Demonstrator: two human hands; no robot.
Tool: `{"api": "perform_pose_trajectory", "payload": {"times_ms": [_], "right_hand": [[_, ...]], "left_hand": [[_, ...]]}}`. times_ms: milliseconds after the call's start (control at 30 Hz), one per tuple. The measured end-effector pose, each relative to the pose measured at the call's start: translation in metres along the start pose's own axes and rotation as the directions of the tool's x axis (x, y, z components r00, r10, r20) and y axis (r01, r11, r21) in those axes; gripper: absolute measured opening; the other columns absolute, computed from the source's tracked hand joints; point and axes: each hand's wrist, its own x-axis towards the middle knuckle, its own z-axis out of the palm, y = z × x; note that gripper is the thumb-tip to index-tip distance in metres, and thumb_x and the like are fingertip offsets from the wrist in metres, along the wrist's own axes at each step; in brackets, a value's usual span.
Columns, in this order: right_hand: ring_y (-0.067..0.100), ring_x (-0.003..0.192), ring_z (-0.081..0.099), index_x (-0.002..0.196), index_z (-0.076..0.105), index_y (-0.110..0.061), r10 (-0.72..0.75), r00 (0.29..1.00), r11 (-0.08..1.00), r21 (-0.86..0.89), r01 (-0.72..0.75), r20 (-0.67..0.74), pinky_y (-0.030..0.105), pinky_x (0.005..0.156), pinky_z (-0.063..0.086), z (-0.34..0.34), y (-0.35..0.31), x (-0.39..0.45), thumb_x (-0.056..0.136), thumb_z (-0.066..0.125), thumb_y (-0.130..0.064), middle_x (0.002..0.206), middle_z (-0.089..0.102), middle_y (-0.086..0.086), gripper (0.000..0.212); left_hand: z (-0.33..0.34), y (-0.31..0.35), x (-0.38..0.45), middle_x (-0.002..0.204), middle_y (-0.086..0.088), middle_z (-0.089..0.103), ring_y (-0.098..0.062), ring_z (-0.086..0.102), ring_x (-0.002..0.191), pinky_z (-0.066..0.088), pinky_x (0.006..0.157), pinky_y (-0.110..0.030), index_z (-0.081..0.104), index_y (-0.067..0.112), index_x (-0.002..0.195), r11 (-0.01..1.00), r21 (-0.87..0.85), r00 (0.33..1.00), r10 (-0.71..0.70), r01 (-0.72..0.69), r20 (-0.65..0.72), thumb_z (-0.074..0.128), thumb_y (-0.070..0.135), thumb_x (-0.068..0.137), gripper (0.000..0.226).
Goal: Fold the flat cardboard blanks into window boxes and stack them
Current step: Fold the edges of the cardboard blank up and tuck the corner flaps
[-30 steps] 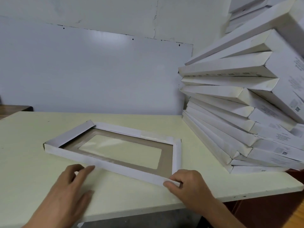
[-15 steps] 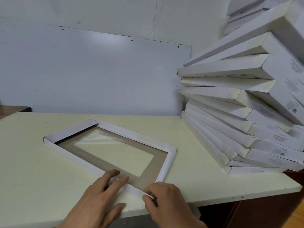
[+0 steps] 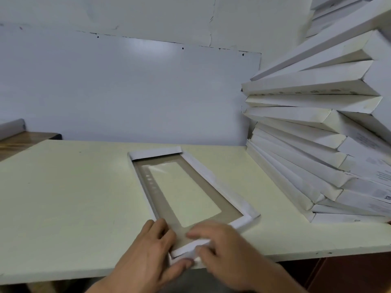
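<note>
A half-folded window box blank [image 3: 203, 172] lies on the pale table [image 3: 63, 197], its long axis running away from me. White side flaps are folded in over the brown inside, and a clear film window fills its middle. My left hand [image 3: 148, 252] holds the blank's near left corner, fingers on the left edge and thumb under the near white flap. My right hand [image 3: 228, 248] pinches that near end flap from the right, its fingers lying over it. A tall, leaning stack of finished white boxes [image 3: 317, 132] stands at the right of the table.
A white panel [image 3: 127, 92] on the wall stands behind the table. A brown wooden surface [image 3: 23, 140] shows at the far left. The table's front edge runs just under my hands, and the box stack overhangs the right side.
The blank has turned from lying across the table to pointing away from me. Both hands have come together at its near end flap.
</note>
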Motion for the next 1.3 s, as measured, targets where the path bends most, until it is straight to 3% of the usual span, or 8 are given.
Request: {"api": "perform_pose_trajectory", "payload": {"times_ms": [67,167,300,467,633,933,1133,1300], "right_hand": [[-0.008,0.111,0.052,0.121,0.067,-0.03,0.07,0.998,0.99,-0.122,-0.069,0.006,0.017,0.101,0.039,-0.024,0.027,0.001,0.09,0.058,-0.023,0.118,0.06,-0.024,0.033],[-0.008,0.098,0.055,0.108,0.07,-0.038,0.187,0.982,0.931,-0.326,-0.168,0.03,0.02,0.09,0.045,-0.056,0.06,-0.001,0.09,0.063,-0.037,0.104,0.061,-0.028,0.02],[-0.006,0.09,0.057,0.094,0.07,-0.042,0.276,0.958,0.909,-0.345,-0.234,0.077,0.023,0.08,0.049,-0.072,0.082,-0.003,0.09,0.064,-0.045,0.094,0.064,-0.027,0.008],[0.0,0.086,0.058,0.095,0.071,-0.033,0.217,0.974,0.931,-0.315,-0.186,0.066,0.028,0.079,0.049,-0.06,0.093,-0.001,0.094,0.059,-0.044,0.091,0.064,-0.019,0.017],[0.014,0.071,0.054,0.08,0.065,-0.013,0.131,0.991,0.938,-0.324,-0.119,0.014,0.033,0.07,0.045,-0.047,0.096,0.001,0.097,0.055,-0.038,0.077,0.059,-0.001,0.032],[0.01,0.074,0.057,0.084,0.068,-0.035,0.123,0.992,0.992,-0.003,-0.123,-0.037,0.017,0.065,0.039,-0.036,0.101,-0.007,0.095,0.063,-0.026,0.083,0.058,-0.012,0.015],[0.004,0.089,0.06,0.093,0.065,-0.035,0.16,0.985,0.986,-0.024,-0.162,-0.068,0.013,0.072,0.044,-0.031,0.099,-0.012,0.093,0.06,-0.024,0.095,0.061,-0.02,0.012],[0.004,0.075,0.052,0.082,0.056,-0.033,0.175,0.983,0.983,-0.039,-0.177,-0.053,0.015,0.064,0.039,-0.033,0.095,-0.013,0.088,0.054,-0.009,0.087,0.056,-0.02,0.025]], "left_hand": [[-0.003,-0.005,-0.004,0.084,0.011,0.04,-0.01,0.041,0.076,0.041,0.066,-0.025,0.047,0.025,0.073,1.0,-0.012,1.0,-0.023,0.023,0.014,0.048,0.067,0.087,0.044],[-0.011,-0.015,-0.011,0.083,0.016,0.039,-0.005,0.041,0.07,0.035,0.062,-0.018,0.047,0.028,0.071,1.0,0.02,1.0,-0.007,0.007,0.01,0.049,0.06,0.089,0.036],[-0.018,-0.023,-0.014,0.09,0.018,0.051,0.0,0.05,0.068,0.043,0.059,-0.018,0.061,0.032,0.078,0.996,-0.028,0.996,-0.085,0.086,0.038,0.046,0.061,0.086,0.034],[-0.011,-0.028,-0.011,0.081,0.016,0.047,0.003,0.044,0.066,0.033,0.06,-0.011,0.042,0.034,0.071,0.984,-0.124,0.99,-0.119,0.128,0.072,0.045,0.048,0.089,0.022],[-0.014,-0.043,-0.001,0.066,0.011,0.044,-0.005,0.043,0.061,0.031,0.053,-0.017,0.031,0.032,0.064,0.988,-0.111,0.992,-0.105,0.111,0.066,0.06,0.025,0.088,0.038],[-0.011,-0.049,-0.004,0.068,0.01,0.043,-0.006,0.045,0.061,0.031,0.054,-0.016,0.033,0.031,0.063,0.981,-0.159,0.994,-0.101,0.107,0.042,0.056,0.031,0.089,0.035],[-0.013,-0.044,-0.006,0.074,0.012,0.049,-0.006,0.051,0.067,0.042,0.061,-0.022,0.045,0.026,0.065,0.974,-0.195,0.993,-0.114,0.118,0.028,0.046,0.037,0.096,0.033],[-0.015,-0.042,-0.009,0.083,0.015,0.051,-0.003,0.052,0.071,0.041,0.065,-0.016,0.056,0.025,0.073,0.973,-0.202,0.993,-0.112,0.114,0.019,0.03,0.052,0.09,0.041]]}}
